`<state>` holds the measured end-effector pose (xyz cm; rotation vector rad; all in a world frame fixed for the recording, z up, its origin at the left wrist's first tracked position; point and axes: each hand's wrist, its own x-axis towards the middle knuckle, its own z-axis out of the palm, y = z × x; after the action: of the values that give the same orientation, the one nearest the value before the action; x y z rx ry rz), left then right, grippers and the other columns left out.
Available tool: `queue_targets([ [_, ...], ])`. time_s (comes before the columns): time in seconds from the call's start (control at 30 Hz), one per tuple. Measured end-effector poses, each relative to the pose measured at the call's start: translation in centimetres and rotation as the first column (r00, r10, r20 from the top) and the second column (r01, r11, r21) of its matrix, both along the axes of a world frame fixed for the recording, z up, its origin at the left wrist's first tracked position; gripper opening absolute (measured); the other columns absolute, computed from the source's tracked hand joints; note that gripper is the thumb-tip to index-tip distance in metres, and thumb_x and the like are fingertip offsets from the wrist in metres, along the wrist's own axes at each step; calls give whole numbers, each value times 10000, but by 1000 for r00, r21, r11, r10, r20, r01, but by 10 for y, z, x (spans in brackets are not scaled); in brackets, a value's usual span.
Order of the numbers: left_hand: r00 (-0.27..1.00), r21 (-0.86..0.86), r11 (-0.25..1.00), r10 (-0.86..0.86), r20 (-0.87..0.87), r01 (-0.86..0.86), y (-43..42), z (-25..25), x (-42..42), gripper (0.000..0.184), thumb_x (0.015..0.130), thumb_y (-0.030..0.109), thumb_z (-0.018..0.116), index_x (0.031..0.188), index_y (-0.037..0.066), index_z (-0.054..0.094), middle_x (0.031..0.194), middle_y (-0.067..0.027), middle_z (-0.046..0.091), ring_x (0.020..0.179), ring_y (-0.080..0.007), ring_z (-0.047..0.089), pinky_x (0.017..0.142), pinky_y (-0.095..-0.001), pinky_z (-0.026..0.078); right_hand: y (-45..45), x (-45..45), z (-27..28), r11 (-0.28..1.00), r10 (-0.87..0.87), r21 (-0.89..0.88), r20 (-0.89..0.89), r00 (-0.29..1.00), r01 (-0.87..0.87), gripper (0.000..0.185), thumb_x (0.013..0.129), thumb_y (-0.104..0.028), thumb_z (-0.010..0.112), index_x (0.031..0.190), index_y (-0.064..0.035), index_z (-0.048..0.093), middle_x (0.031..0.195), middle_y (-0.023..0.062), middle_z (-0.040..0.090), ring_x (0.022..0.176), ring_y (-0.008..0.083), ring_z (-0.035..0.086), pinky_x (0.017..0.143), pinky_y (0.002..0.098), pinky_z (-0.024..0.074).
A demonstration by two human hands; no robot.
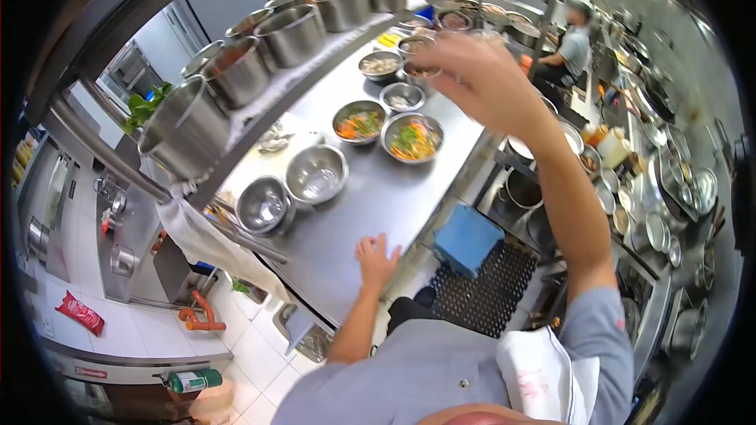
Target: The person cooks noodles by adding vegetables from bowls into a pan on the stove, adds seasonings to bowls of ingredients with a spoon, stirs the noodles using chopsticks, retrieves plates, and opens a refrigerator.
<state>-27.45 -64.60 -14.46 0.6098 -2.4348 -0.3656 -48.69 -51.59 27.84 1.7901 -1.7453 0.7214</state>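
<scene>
My left hand [377,263] rests on the steel table [335,248] near its front edge, fingers spread and holding nothing. Raised high over the table's far right side is my right hand [476,83], its fingers smeared by motion, so I cannot tell whether they hold anything. Beyond my left hand stand two shiny steel bowls, a nearer bowl [264,206] and another bowl [316,174]. Farther along, two bowls hold shredded orange and green vegetables: the left vegetable bowl [358,123] and the right vegetable bowl [413,138]. A smaller bowl [402,97] with pale contents sits behind them.
Several steel pots [291,35] line an overhead shelf [272,106] on the left. A white cloth [213,248] hangs from its rail. A blue stool [466,239] stands on a black mat [480,291] at right. A co-worker [571,51] is by the cooking line.
</scene>
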Motion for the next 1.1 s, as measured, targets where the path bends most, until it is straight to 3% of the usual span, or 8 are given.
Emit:
queue_targets([
  [0.07,1000,23,1000,14,-3,-14,-3,7,-2,478,743,406,707,1099,114,580,1038,-165,460,950,-340,448,787,-481,380,-123,-20,43,981,153,-125,3,988,-152,255,792,-77,568,1031,-76,660,965,124,661,901,317,615,812,403,486],
  [0.17,999,20,1000,7,45,-8,1,8,0,478,752,408,699,1113,118,582,1074,-173,457,975,-351,449,797,-486,378,-290,-60,66,988,30,152,-48,998,-22,338,735,-62,561,1049,-117,672,993,135,676,916,329,640,803,408,509],
  [0.3,997,87,995,35,68,-41,-4,12,1,459,770,403,685,1118,122,582,1128,-204,444,1003,-371,440,811,-498,376,-363,-71,46,712,-55,676,-215,975,189,372,748,-25,531,1085,-101,669,1068,139,652,953,308,648,765,452,544],
  [0.43,998,149,989,10,61,-19,-7,16,0,403,802,387,665,1094,121,582,1155,-213,434,1017,-389,436,830,-508,365,-362,-79,72,542,-83,835,-56,995,92,370,773,-19,513,1107,-84,660,1044,147,647,942,293,653,659,420,586],
  [0.5,997,171,985,-21,76,7,-9,18,-1,389,803,384,666,1088,132,584,1152,-212,435,1020,-387,435,834,-506,364,-351,-89,85,738,-170,675,221,960,-25,352,720,-14,652,1065,-76,683,1006,142,656,708,260,679,579,349,587],
  [0.63,994,148,988,-56,96,41,-10,18,0,393,801,383,667,1099,142,581,1153,-207,431,1019,-384,435,835,-503,363,-331,-90,88,811,2,583,-83,997,47,282,732,9,589,961,-78,727,853,146,700,770,245,672,649,348,536],
  [1.03,997,127,991,-51,60,43,-9,14,-3,420,781,349,695,1124,139,575,1135,-202,432,999,-377,434,823,-501,359,-307,-101,80,972,72,156,522,850,-178,195,730,36,635,900,-14,717,777,130,696,604,186,661,561,314,542],
  [1.1,998,98,995,-35,48,31,-8,13,-1,418,774,330,703,1122,134,579,1128,-209,436,992,-376,437,817,-494,361,-294,-111,74,942,287,-156,832,475,-296,174,747,37,636,908,22,701,787,125,688,637,192,662,564,304,539],
])
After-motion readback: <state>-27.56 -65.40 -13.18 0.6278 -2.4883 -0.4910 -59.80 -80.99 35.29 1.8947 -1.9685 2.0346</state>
